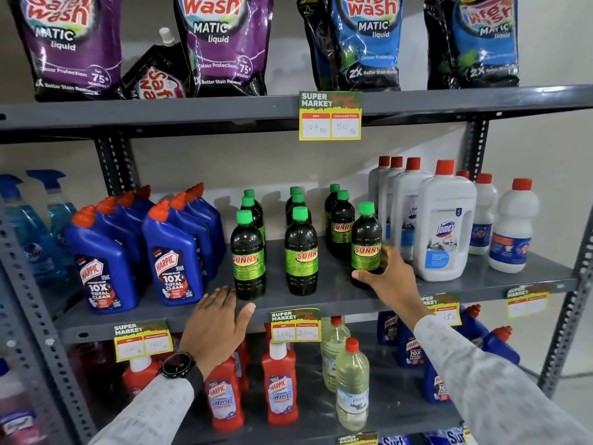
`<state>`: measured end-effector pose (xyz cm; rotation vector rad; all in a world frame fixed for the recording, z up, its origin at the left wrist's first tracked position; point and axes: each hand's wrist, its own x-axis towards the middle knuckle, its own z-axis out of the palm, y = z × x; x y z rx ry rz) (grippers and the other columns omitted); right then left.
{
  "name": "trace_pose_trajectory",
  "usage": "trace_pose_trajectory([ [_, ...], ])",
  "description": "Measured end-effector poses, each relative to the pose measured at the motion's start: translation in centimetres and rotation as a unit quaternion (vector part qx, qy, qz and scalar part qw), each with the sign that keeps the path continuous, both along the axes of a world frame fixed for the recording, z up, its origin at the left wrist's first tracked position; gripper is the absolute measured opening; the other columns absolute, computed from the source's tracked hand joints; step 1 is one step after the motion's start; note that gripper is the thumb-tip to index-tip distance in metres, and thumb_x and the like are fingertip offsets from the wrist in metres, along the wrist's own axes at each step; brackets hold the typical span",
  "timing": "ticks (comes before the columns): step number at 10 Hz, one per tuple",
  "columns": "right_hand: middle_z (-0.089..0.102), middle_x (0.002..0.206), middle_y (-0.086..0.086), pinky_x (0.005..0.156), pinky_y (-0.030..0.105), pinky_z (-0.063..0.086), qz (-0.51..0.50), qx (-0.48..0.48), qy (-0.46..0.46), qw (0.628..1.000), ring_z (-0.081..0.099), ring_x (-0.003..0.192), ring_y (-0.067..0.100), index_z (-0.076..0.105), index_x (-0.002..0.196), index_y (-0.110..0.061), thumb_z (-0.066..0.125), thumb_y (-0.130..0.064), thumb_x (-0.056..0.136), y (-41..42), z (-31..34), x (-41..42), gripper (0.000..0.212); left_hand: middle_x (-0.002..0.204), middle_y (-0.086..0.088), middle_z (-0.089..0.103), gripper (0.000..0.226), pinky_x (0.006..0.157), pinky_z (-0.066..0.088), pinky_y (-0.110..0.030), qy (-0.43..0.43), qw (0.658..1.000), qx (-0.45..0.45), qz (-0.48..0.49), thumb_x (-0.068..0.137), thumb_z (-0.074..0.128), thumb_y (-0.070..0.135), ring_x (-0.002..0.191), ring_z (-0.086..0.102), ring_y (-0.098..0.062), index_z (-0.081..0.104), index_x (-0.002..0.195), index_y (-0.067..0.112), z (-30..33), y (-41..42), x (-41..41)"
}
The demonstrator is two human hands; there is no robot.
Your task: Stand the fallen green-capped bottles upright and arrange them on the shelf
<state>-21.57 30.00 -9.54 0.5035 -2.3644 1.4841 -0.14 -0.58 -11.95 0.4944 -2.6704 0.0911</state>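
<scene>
Several dark green-capped Sunny bottles stand upright on the middle shelf (337, 293) in three rows running front to back. The front left bottle (247, 255) and front middle bottle (301, 252) stand free. My right hand (388, 277) wraps around the base of the front right bottle (366, 242), thumb in front and fingers behind. My left hand (218, 322) hovers flat over the shelf's front edge, fingers spread, just below the front left bottle and holding nothing. No green-capped bottle lies on its side in view.
Blue Harpic bottles (175, 255) crowd the left of the green-capped rows, and white Domex bottles (444, 226) stand close on the right. Detergent pouches (221, 43) fill the shelf above. Red Harpic bottles (279, 383) and clear bottles sit on the shelf below. Price tags hang from shelf edges.
</scene>
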Motion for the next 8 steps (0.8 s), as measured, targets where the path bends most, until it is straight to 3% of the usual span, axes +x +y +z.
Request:
trace_pose_trajectory([
  [4, 0.063, 0.116, -0.01, 0.084, 0.025, 0.044, -0.006, 0.011, 0.002, 1.0, 0.059, 0.101, 0.009, 0.049, 0.138, -0.021, 0.092, -0.048, 0.067, -0.1, -0.1, 0.0, 0.087, 0.155, -0.01, 0.045, 0.093, 0.122, 0.026, -0.039, 0.005, 1.0, -0.003, -0.001, 0.091, -0.001, 0.071, 0.144, 0.04, -0.022, 0.043, 0.148, 0.012, -0.2, -0.1, 0.0],
  [5, 0.065, 0.127, -0.005, 0.09, 0.028, 0.045, 0.002, 0.013, -0.007, 1.0, 0.061, 0.115, 0.017, 0.044, 0.144, -0.022, 0.091, -0.051, 0.067, 0.1, 0.1, 0.5, 0.095, 0.156, -0.011, 0.042, 0.091, 0.123, 0.023, -0.037, 0.01, 1.0, 0.008, -0.009, 0.092, 0.002, 0.07, 0.146, 0.037, -0.022, 0.039, 0.15, 0.011, 0.2, 0.2, 0.3],
  [6, 0.061, 0.141, -0.002, 0.1, 0.037, 0.047, 0.015, 0.029, -0.002, 0.999, 0.058, 0.126, 0.022, 0.033, 0.153, -0.025, 0.09, -0.055, 0.067, 0.9, 0.8, 1.7, 0.108, 0.154, -0.011, 0.046, 0.083, 0.116, 0.035, -0.037, 0.064, 0.996, 0.057, -0.019, 0.096, 0.012, 0.067, 0.143, 0.042, -0.023, 0.04, 0.149, 0.01, 0.9, 1.2, 1.1],
  [7, 0.059, 0.146, 0.002, 0.106, 0.046, 0.045, -0.013, 0.017, 0.049, 0.999, 0.057, 0.132, 0.026, 0.031, 0.156, -0.023, 0.084, -0.05, 0.079, 2.5, 3.3, 3.8, 0.097, 0.138, -0.01, 0.063, 0.067, 0.096, 0.054, -0.036, 0.185, 0.98, 0.063, -0.039, 0.1, 0.025, 0.058, 0.124, 0.061, -0.022, 0.054, 0.139, 0.012, 3.9, 2.5, 2.3],
  [8, 0.068, 0.13, -0.01, 0.101, 0.044, 0.052, -0.042, -0.081, 0.192, 0.977, 0.064, 0.12, 0.017, 0.047, 0.143, -0.032, 0.076, -0.049, 0.086, 3.2, 11.2, 5.7, 0.066, 0.128, -0.005, 0.069, 0.049, 0.082, 0.053, -0.027, 0.311, 0.946, -0.023, -0.091, 0.103, 0.035, 0.049, 0.114, 0.066, -0.018, 0.057, 0.134, 0.018, 12.4, 3.1, 1.3],
])
